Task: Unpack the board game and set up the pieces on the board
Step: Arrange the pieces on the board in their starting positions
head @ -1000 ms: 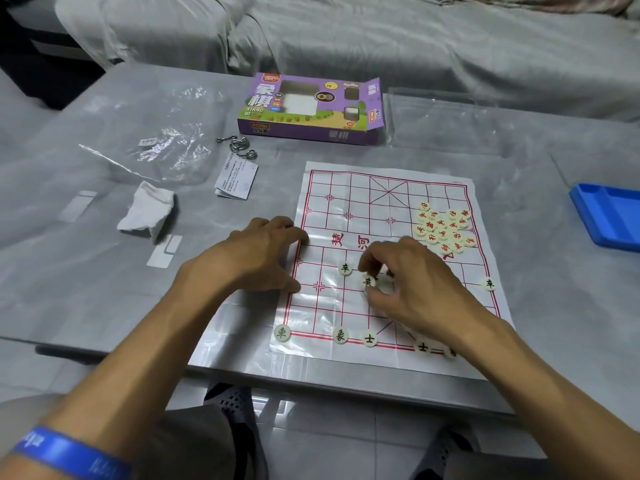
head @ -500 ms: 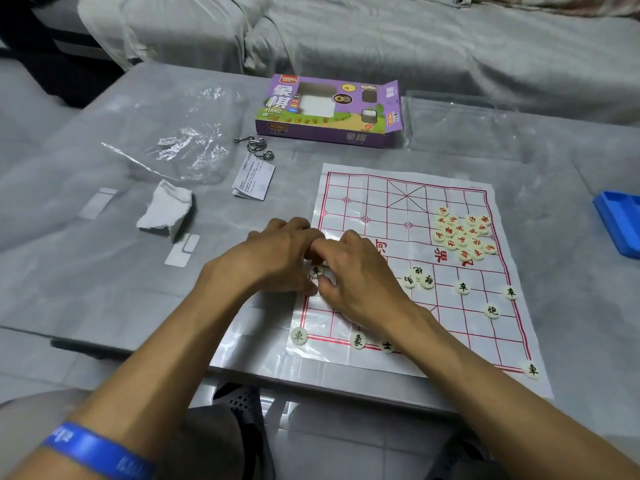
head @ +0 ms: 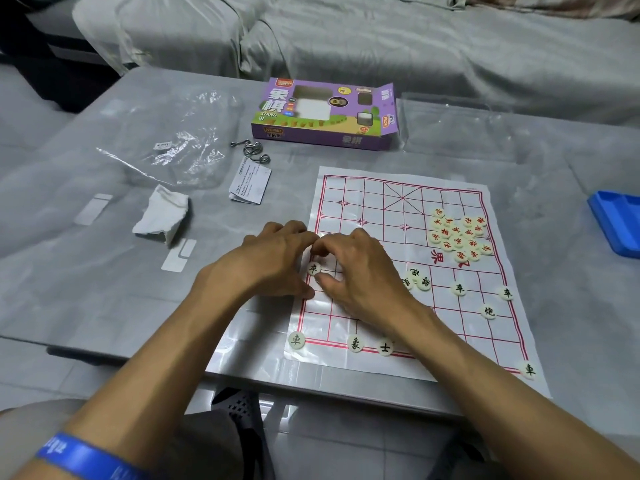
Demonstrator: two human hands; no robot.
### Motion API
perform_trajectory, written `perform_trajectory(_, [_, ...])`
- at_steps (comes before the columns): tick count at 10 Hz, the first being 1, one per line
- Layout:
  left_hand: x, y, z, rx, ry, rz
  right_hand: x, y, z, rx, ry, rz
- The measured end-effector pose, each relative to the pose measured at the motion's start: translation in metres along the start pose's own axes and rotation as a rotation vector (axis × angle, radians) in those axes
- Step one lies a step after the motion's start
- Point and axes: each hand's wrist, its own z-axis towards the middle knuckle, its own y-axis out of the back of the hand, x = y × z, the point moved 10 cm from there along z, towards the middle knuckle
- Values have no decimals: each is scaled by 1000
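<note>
both hands (head: 311,261) meet over one piece (head: 313,268).

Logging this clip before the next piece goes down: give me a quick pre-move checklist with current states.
1. Board flat on table: ok.
2. Soldier on left edge line: ok.
3. Right hand clear of soldier: not ok, thumb beside it.
4. Left hand steadying board edge: ok.
5. Three loose black pieces still to place: not ok.
6. Red pile set out: not ok.
</note>
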Motion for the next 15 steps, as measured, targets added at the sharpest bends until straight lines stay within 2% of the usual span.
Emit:
perform_trajectory(1, [2, -3, 4, 19, 16, 16, -24, 33, 2, 6, -71, 44])
perform_trajectory(2, [4, -4, 4, 19, 12, 15, -69, 71, -11, 55, -220, 55])
perform_trajectory(3, [5, -5, 3, 23, 5, 20, -100, 87, -31, 162, -326, -13])
perform_trajectory(4, [4, -6, 5, 26, 9, 25, -102, 78, -39, 256, -337, -108])
perform_trajectory(5, [5, -6, 7, 24, 15, 26, -94, 62, -39, 284, -289, -177])
perform_trajectory(7, [5, -6, 6, 13, 8, 15, -89, 47, -42, 218, -221, -200])
perform_trajectory(9, [5, -5, 5, 14, 9, 18, -93, 45, -48, 227, -232, -139])
perform_trajectory(10, [5, -5, 6, 15, 10, 16, -93, 48, -47, 175, -224, -167])
perform_trajectory(15, [7, -7, 8, 14, 16, 25, -98, 49, -47, 156, -249, -163])
